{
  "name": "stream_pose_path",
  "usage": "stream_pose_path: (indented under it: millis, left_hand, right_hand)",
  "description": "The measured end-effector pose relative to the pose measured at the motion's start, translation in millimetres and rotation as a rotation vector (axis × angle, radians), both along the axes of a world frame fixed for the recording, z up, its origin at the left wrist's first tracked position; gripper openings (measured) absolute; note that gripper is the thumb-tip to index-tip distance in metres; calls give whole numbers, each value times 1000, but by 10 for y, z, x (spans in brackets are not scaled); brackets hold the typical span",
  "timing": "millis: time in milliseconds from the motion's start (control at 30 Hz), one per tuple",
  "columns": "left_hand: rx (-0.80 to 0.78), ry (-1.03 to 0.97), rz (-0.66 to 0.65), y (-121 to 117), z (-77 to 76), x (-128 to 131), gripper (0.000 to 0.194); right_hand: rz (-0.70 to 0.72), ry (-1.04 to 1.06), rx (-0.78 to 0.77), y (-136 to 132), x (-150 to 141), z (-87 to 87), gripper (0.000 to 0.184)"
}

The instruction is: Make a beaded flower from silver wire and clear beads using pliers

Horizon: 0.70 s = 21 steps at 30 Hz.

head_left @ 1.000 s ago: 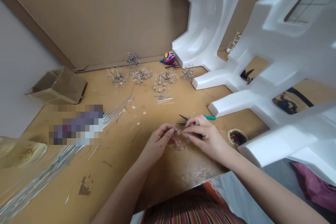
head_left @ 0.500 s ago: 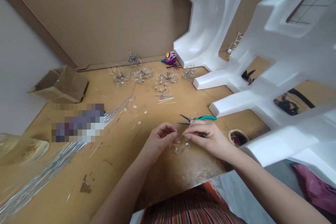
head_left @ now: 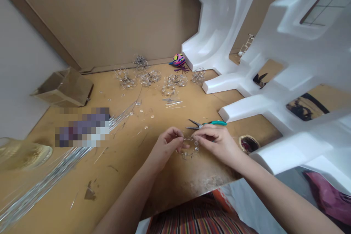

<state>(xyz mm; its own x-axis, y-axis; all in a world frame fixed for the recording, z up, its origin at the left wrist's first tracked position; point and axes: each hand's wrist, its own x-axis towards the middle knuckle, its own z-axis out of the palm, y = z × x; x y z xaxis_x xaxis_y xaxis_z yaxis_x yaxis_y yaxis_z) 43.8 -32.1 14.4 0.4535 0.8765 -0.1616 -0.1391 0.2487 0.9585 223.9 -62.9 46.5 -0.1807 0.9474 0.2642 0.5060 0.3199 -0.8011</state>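
Observation:
Between my two hands hangs a ring of thin wire with clear beads (head_left: 196, 149), just above the brown tabletop. My left hand (head_left: 170, 142) pinches the wire at its left side, thumb against forefinger. On the other side my right hand (head_left: 215, 142) pinches the wire near a bead. Green-handled pliers (head_left: 216, 123) lie right behind my right hand, jaws pointing left and parted; the hand covers part of one handle. Past the pliers, several short wire pieces (head_left: 173, 103) and loose clear beads (head_left: 146, 127) are scattered.
Several beaded wire loops (head_left: 149, 77) sit at the back, near a colourful ball (head_left: 178, 60). At the left are a paper bag (head_left: 68, 87), a long bundle of wires (head_left: 52, 179) and a glass container (head_left: 24, 155). A small round bowl (head_left: 248, 143) and a white moulded frame (head_left: 285, 146) stand right.
My hands have drawn slightly apart, and more of the wire shows between the fingertips. The beaded ring has shifted a little; the other things on the table stay put.

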Motion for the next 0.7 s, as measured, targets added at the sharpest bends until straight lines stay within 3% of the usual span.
stream_pose_path:
  millis: [300,467,700]
  left_hand:
    - [8,-29,37,-6,44,5,11]
    - [119,97,5,-25,110,12,17]
    - [162,93,52,-30,108,0,19]
  right_hand:
    - [-168,-35,185,-91,-59,-19,13]
    - [-178,-57,327,-159,-103,-47,15]
    - [-125,-113,400,-201,-111,-95,17]
